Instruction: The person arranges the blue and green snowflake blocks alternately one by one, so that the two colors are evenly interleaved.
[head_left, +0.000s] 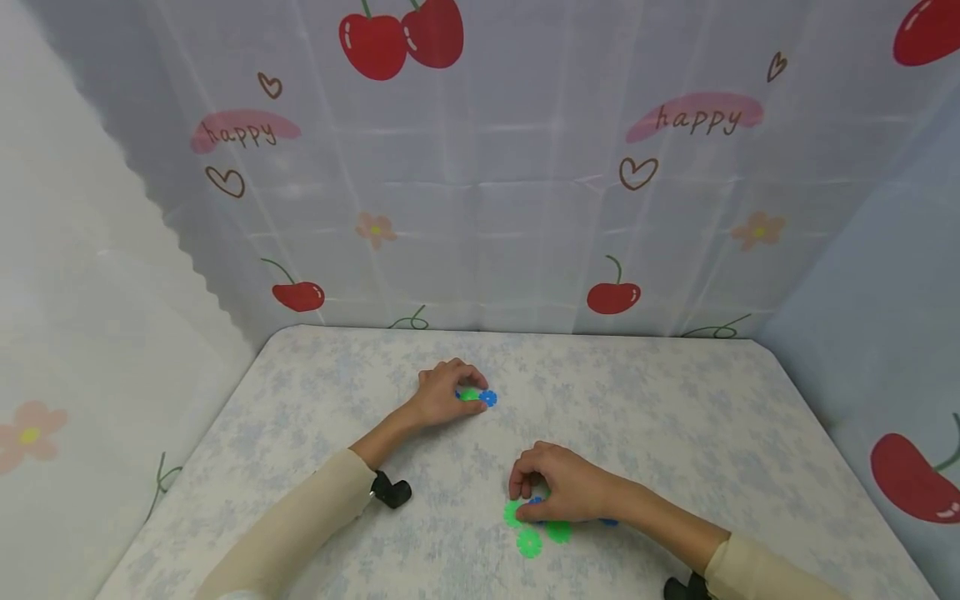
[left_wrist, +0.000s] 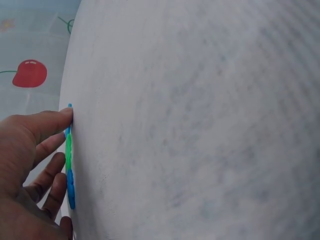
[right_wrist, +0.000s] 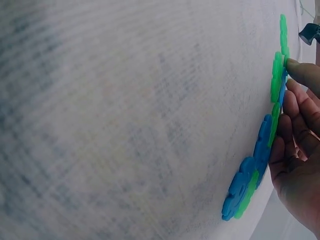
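My left hand is at the far middle of the table. Its thumb and index finger pinch a blue notched plastic disc, which sits in line with a green disc and a second blue disc. Nearer me, my right hand arches over a loose group of similar discs. Its thumb and index fingertip pinch the edge of a green disc. A blue disc shows just under those fingers. Parts of the group are hidden beneath the right palm.
Just in front of the right hand lie two more green discs, and a blue disc peeks out by its wrist. Blue and green discs overlap in the right wrist view. Beyond the pale table hangs a cherry-print curtain.
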